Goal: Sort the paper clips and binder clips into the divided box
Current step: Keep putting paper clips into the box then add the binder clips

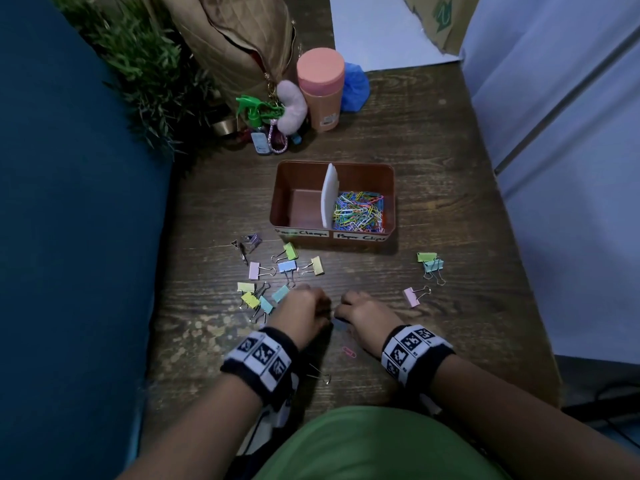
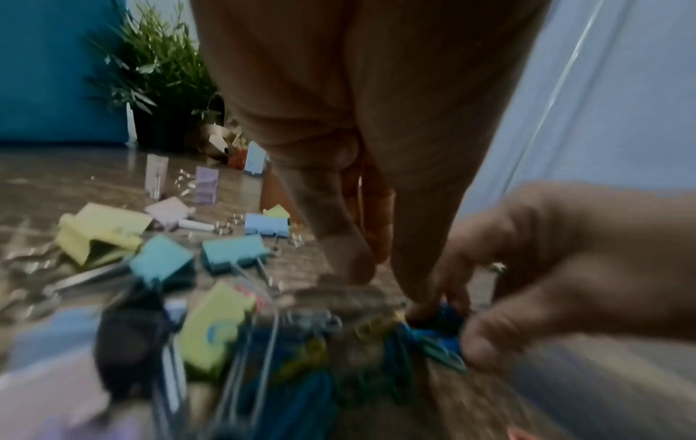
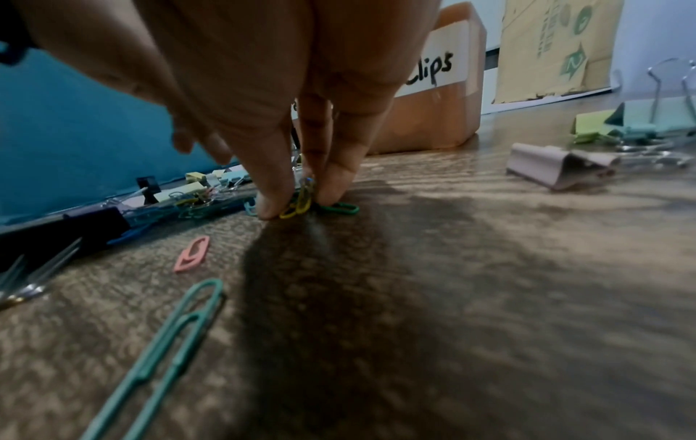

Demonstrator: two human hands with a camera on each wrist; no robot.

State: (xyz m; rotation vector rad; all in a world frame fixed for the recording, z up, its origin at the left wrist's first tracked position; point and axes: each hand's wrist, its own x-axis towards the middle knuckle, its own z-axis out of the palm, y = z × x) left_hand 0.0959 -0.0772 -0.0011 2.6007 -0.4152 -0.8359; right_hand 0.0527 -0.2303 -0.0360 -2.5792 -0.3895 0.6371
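The brown divided box [image 1: 389, 202] stands mid-table, and the white divider [image 1: 329, 195] splits it. Coloured paper clips [image 1: 360, 211] fill its right compartment; the left one holds nothing. Pastel binder clips [image 1: 287, 266] lie scattered front-left of the box, with others [image 1: 429, 261] at the right. Both hands meet in front of the box. My right hand [image 1: 360, 311] pinches a small bunch of paper clips [image 3: 301, 204] against the table. My left hand [image 1: 304, 306] points its fingers [image 2: 350, 262] down onto the table beside that bunch. A pink paper clip [image 1: 349, 352] lies near my wrists.
An orange bottle [image 1: 320, 88], a tan bag [image 1: 239, 39], keychains [image 1: 273, 126] and a plant [image 1: 145, 71] crowd the far side. A blue panel [image 1: 69, 237] borders the table's left. A teal paper clip [image 3: 177, 336] lies under my right wrist.
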